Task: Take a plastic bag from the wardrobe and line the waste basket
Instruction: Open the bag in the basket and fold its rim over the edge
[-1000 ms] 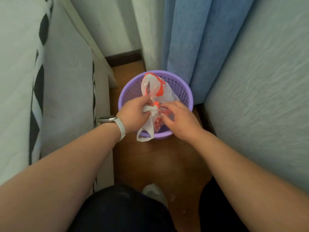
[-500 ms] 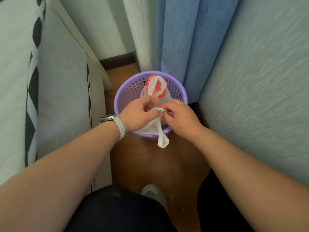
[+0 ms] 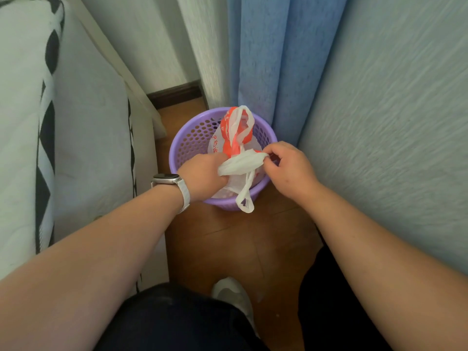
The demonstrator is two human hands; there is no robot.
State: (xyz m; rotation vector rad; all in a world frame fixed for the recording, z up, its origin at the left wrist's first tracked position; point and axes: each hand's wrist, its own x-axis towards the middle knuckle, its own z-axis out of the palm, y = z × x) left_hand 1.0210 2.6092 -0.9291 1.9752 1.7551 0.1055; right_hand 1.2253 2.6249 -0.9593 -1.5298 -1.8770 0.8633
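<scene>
Plastic bag [image 3: 229, 144] fetched, partly inside the waste basket [image 3: 192, 130]; left hand [image 3: 203, 174] and right hand [image 3: 287, 168] grip its bunched, unspread mouth.

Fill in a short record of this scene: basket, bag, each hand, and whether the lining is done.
basket: purple perforated waste basket, on wooden floor beside blue curtain
bag: white and orange plastic bag, bunched over the basket, one handle hanging over the near rim
left hand: grips the bag
right hand: pinches the bag
lining: not yet spread over the rim
</scene>
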